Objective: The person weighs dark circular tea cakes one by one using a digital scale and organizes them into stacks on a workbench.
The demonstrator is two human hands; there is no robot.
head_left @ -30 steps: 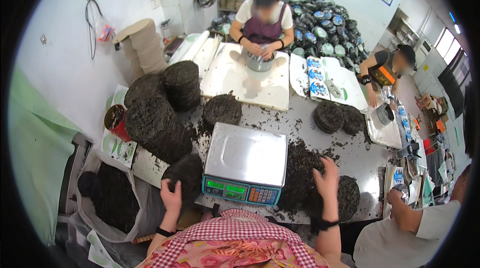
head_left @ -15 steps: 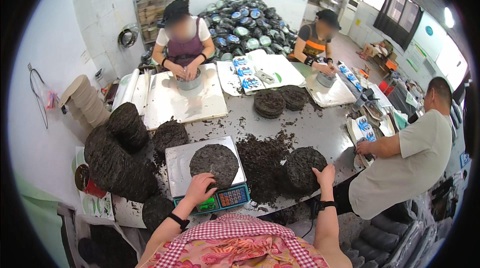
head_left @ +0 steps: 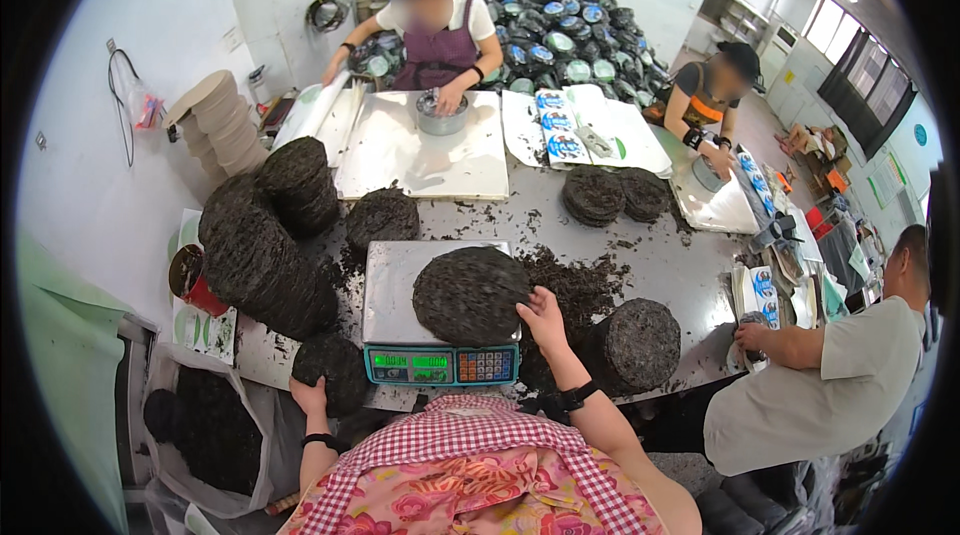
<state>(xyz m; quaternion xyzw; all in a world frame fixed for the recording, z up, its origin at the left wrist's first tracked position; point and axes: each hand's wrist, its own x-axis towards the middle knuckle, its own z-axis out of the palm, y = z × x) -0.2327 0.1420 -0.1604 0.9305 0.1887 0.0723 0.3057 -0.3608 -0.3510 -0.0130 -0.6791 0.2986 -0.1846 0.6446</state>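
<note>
A round, dark, matted cake that looks like dried seaweed [head_left: 468, 297] is over the steel pan of the scale [head_left: 388, 280]. It is blurred; I cannot tell whether it touches the pan. My right hand [head_left: 546, 323] grips its right edge, the thumb and fingers closed there. At the table's front left edge, my left hand [head_left: 311, 401] is closed on the lower rim of another dark seaweed cake [head_left: 334, 367], with part of the fingers hidden. Green lit displays and a keypad show on the scale's front panel [head_left: 440, 365].
Tall seaweed cake stacks [head_left: 265, 265] lean at left; a shorter stack [head_left: 640, 345] stands right of loose crumbs [head_left: 575, 280]. A red can [head_left: 200, 280] is far left, above an open sack [head_left: 262, 435]. Two co-workers sit across; another person [head_left: 830, 395] works at right.
My right hand has left the right-hand stack and taken hold of the cake at the scale. My left hand has moved from that cake to the one at the front left. The view has shifted.
</note>
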